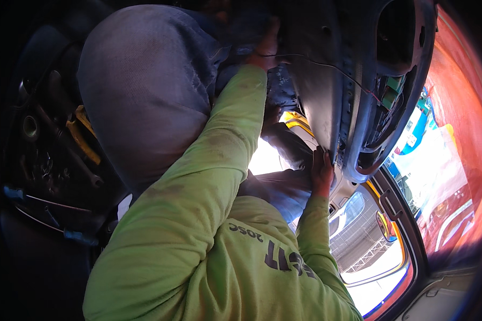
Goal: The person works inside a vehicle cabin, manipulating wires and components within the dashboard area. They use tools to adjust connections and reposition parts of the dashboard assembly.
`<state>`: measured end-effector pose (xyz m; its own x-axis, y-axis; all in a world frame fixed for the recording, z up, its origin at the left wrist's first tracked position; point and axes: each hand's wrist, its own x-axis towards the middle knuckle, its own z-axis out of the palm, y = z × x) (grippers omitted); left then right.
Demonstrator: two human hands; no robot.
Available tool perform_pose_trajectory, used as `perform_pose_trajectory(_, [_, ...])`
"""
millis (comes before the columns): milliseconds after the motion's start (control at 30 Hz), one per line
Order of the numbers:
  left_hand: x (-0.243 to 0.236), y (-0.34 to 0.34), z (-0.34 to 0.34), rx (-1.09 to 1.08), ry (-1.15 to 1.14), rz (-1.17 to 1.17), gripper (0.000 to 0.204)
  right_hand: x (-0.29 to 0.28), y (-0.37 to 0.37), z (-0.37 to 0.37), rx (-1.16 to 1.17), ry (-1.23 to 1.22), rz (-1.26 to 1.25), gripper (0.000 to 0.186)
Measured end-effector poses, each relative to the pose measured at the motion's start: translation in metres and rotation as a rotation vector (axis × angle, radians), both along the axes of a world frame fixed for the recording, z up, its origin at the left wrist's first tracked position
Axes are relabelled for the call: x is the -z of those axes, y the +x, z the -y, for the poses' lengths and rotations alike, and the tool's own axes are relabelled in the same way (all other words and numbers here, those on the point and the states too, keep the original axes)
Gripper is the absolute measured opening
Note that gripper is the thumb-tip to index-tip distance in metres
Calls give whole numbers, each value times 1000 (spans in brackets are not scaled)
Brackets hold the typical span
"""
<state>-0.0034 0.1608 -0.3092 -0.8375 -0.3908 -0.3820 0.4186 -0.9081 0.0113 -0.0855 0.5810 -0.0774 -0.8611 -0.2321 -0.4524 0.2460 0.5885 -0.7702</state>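
Note:
My left arm, in a green sleeve, stretches up into the shadow beside a dark vehicle dashboard (318,91). My left hand (265,52) is beside the dashboard's edge, with its fingers mostly lost in the dark. A thin dark wire (329,65) runs from across this hand over the panel to an opening with green circuit parts (393,88). Lower down, my right hand (321,170) is closed on the near end of the dashboard panel, fingers pressed to its edge. What lies behind the panel is hidden.
My bent knee (144,75) in blue-grey trousers fills the upper left. Left of it, a dark tray holds a wrench (80,160), a yellow-handled tool (83,139) and a metal ring (30,126). A door window (369,241) and the windscreen (428,182) are on the right.

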Motion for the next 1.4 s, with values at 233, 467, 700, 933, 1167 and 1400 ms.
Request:
perform_pose_trajectory(233, [-13, -15, -7, -36, -123, 185, 105, -10, 1, 14, 333, 21, 98, 35])
perform_pose_trajectory(467, [-4, -27, -10, -211, 37, 120, 89, -25, -10, 52, -570, 909, -412, 24])
perform_pose_trajectory(700, [7, -37, -19, -350, 78, 180, 85, -4, -3, 71, -914, 1115, -653, 39])
perform_pose_trajectory(933, [11, -34, -11, -467, 159, 359, 80, 14, 15, 104, -1151, 1088, -464, 34])
perform_pose_trajectory(1167, [13, -27, 5, -244, -74, 1156, 77, 46, 47, 130, -1339, 1022, -273, 28])
perform_pose_trajectory(1400, [-10, 20, 64, -527, -265, 1012, 62, -1, 81, 228, -1113, 698, -169, 42])
